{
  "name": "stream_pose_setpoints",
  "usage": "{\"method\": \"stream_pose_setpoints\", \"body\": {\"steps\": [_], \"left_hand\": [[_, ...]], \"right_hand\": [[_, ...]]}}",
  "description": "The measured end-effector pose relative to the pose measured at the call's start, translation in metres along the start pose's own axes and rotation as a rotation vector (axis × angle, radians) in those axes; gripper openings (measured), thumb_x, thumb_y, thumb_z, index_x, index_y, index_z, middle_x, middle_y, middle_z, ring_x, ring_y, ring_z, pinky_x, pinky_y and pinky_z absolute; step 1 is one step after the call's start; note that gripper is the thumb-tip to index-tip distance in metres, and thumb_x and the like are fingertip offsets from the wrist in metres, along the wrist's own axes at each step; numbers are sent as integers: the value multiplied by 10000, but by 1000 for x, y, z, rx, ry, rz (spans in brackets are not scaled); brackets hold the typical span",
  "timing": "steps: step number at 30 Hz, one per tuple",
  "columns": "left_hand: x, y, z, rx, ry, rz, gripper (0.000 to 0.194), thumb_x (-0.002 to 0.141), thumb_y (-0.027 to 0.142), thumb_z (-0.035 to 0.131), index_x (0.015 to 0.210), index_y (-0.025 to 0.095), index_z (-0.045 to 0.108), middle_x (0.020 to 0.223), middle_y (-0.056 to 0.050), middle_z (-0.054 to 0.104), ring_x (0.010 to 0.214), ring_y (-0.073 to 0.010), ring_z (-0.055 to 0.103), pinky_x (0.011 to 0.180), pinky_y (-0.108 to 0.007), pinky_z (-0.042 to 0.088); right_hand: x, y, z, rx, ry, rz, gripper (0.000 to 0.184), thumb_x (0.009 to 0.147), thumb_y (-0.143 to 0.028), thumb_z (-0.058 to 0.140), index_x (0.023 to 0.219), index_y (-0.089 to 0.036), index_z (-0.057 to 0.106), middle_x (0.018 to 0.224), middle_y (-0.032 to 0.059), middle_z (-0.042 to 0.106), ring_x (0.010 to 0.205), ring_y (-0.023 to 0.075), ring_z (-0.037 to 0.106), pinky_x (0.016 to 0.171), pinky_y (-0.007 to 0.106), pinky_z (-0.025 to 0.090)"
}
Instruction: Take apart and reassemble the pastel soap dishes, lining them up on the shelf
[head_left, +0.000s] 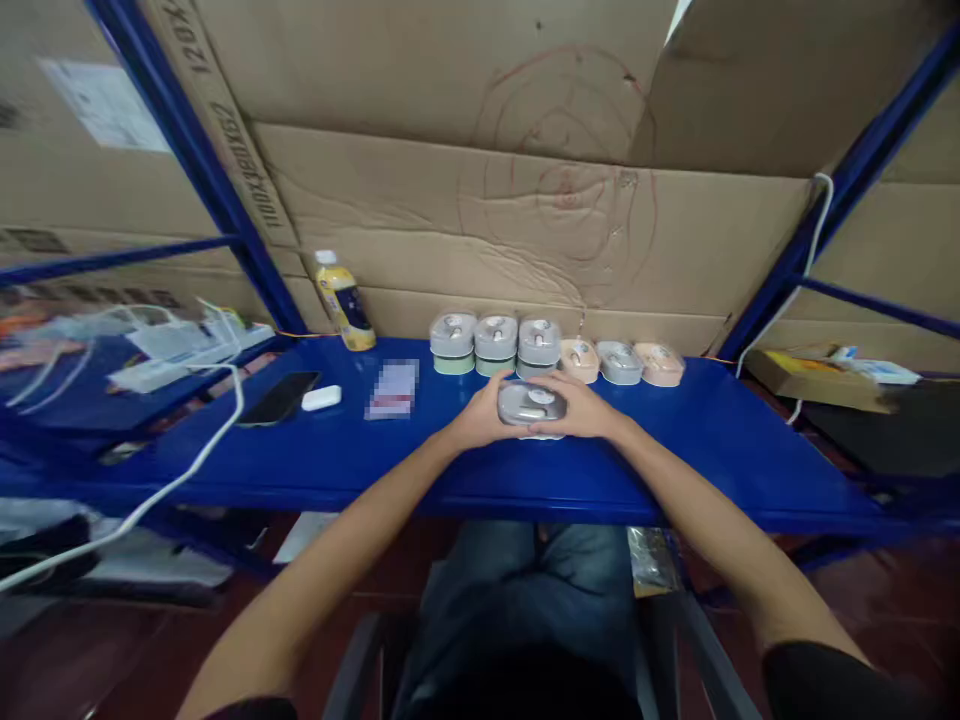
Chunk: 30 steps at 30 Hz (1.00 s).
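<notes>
Between both hands, just above the front middle of the blue table (420, 470), is a small rounded box with a clear lid (531, 402), grey-looking inside. My left hand (480, 415) wraps round its left end, while my right hand (587, 408) grips the right end. A pale edge shows beneath the box; what it belongs to is hidden. Behind my hands stand three stacks of similar lidded boxes, a left stack (453, 342), a middle stack (496, 342) and a right stack (538, 345). To their right sit a peach box (580, 362), a grey box (619, 363) and another peach box (659, 364).
On the left lie a black phone (281, 398), a white case (322, 398) and a blurred-out card (394, 390). A yellow bottle (346, 305) stands behind them. A white cable (202, 455) hangs past the table's left side. Cardboard (420, 180) walls the back between blue posts.
</notes>
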<state>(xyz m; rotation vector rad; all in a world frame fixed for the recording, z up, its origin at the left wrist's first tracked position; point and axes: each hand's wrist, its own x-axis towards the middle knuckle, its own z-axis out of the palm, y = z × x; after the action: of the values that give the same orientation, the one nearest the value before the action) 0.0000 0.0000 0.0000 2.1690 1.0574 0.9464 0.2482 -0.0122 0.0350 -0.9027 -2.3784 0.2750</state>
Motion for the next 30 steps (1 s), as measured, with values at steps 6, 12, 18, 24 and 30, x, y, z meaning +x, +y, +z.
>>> {"method": "stream_pose_setpoints", "body": {"steps": [6, 12, 18, 24, 30], "left_hand": [[1, 3, 0, 30, -45, -12, 1256, 592, 632, 931, 1575, 179, 293, 1466, -195, 592, 1350, -413, 581, 1128, -544, 472], [-3, 5, -3, 87, -63, -15, 1195, 608, 642, 916, 1559, 202, 342, 1545, -204, 517, 1409, -430, 524, 1151, -577, 445], [-7, 7, -5, 119, -70, 29, 951, 778, 635, 789, 1511, 177, 390, 1373, -176, 630, 1337, -363, 589, 1158, -538, 445], [-6, 5, -7, 175, -64, 19, 751, 872, 631, 668, 1433, 185, 446, 1327, -149, 646, 1303, -346, 608, 1132, -522, 464], [-6, 1, -10, 176, -33, 27, 698, 865, 606, 666, 1393, 190, 475, 1278, -137, 666, 1256, -336, 632, 1114, -523, 479]], "right_hand": [[-2, 5, 6, 16, -20, 18, 858, 780, -601, 845, 1494, -227, 552, 1298, 145, 615, 1203, 341, 639, 1071, 553, 525], [-6, 6, 4, 41, -56, 42, 887, 795, -648, 812, 1528, -246, 515, 1275, 134, 610, 1212, 343, 634, 1076, 549, 525], [-56, 7, -20, -69, -5, 134, 870, 837, -656, 764, 1560, -269, 474, 1362, 139, 580, 1265, 360, 608, 1090, 551, 519], [-164, 26, -81, -263, 104, 367, 792, 866, -652, 725, 1535, -295, 493, 1357, 124, 598, 1217, 336, 641, 1080, 524, 524], [-244, 90, -142, -464, 272, 703, 786, 813, -687, 701, 1441, -227, 589, 1246, 162, 649, 1157, 377, 653, 1065, 528, 499]]}}
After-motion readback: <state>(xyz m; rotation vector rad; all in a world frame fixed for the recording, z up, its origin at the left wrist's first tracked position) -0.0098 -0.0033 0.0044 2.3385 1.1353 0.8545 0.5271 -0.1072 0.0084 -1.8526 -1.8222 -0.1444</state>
